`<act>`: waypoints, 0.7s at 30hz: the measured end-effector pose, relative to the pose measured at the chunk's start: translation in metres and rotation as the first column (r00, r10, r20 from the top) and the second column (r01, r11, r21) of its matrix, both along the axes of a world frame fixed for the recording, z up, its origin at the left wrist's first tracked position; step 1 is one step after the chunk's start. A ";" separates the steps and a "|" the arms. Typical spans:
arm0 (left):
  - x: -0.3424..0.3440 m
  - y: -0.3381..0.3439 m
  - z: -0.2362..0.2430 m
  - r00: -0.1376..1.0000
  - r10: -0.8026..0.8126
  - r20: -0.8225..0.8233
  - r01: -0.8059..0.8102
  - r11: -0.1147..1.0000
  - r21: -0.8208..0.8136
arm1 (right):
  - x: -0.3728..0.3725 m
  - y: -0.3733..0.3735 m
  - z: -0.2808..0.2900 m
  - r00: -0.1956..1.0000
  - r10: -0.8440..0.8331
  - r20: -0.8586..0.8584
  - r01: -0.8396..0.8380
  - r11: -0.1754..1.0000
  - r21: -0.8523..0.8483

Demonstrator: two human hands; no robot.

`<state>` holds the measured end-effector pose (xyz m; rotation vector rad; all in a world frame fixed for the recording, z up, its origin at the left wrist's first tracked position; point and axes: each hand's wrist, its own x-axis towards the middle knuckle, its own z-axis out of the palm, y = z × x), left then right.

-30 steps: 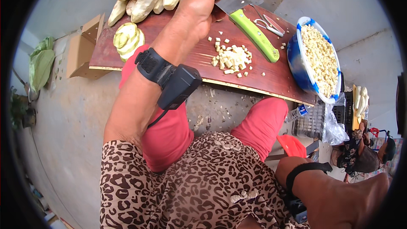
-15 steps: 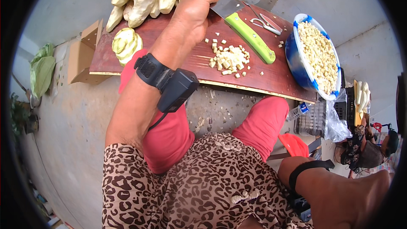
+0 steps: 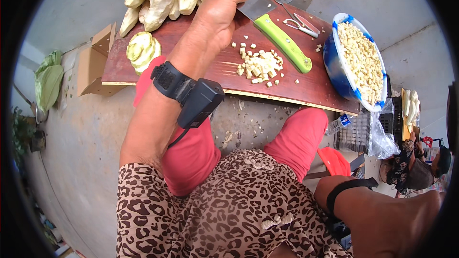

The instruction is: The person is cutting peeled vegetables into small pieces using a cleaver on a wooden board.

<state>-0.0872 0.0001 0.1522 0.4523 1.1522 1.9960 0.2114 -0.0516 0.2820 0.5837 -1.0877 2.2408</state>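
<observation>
My left hand [image 3: 217,16] is over the wooden board [image 3: 186,43], its fingers curled in and the thumb pointing right. Whatever it may hold is hidden. Beside it lies a large kitchen knife [image 3: 284,44], its green handle toward me and its wide blade running back behind the hand. A small heap of pale vegetable cubes [image 3: 260,64] sits in front of the handle. Several peeled, pale, long vegetables [image 3: 162,1] are piled at the back left, with a stack of slices [image 3: 142,51] at the left edge. Low at the right, my right hand [image 3: 397,222] is raised, its fingers out of sight.
A blue-and-white basin [image 3: 340,74] full of cubes stands at the board's right end, near a peeler [image 3: 300,27]. A cardboard box [image 3: 97,64] is left of the board. At the right are a plastic crate [image 3: 351,134], a bottle [image 3: 338,124] and another person [image 3: 411,169].
The view has shifted very slightly. Both hands, the knife and the vegetables stay where they were.
</observation>
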 end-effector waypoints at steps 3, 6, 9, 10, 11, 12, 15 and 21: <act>-0.001 -0.001 -0.001 0.999 -0.038 -0.003 0.038 0.999 -0.030 | 0.000 0.000 0.002 1.000 0.012 0.011 -0.012 1.000 -0.006; -0.003 -0.001 -0.002 0.999 -0.046 -0.008 0.046 0.998 -0.046 | -0.002 0.003 0.002 0.999 0.040 0.014 -0.039 0.999 -0.029; 0.004 -0.002 -0.002 0.996 -0.052 -0.066 0.048 0.997 -0.054 | -0.010 0.010 -0.003 0.987 0.142 0.080 -0.129 0.980 -0.151; 0.007 -0.001 -0.004 0.996 -0.054 -0.065 0.051 0.997 -0.053 | -0.015 0.017 -0.011 0.977 0.181 0.114 -0.154 0.965 -0.214; 0.015 0.005 -0.001 0.993 -0.099 -0.069 0.096 0.994 -0.045 | -0.024 0.037 -0.033 0.968 -0.215 0.131 0.188 0.963 0.194; 0.020 0.009 -0.003 0.989 -0.132 -0.074 0.129 0.991 -0.047 | -0.034 0.042 -0.046 0.847 -0.511 0.149 0.375 0.772 0.514; 0.021 -0.007 -0.014 0.983 -0.163 -0.084 0.154 0.982 -0.111 | -0.078 0.054 -0.096 0.345 -0.887 -0.308 0.220 -0.242 0.945; 0.043 0.000 -0.023 0.937 -0.337 -0.089 0.318 0.932 -0.175 | -0.086 0.076 -0.161 0.267 -0.963 -0.030 0.011 -0.028 1.000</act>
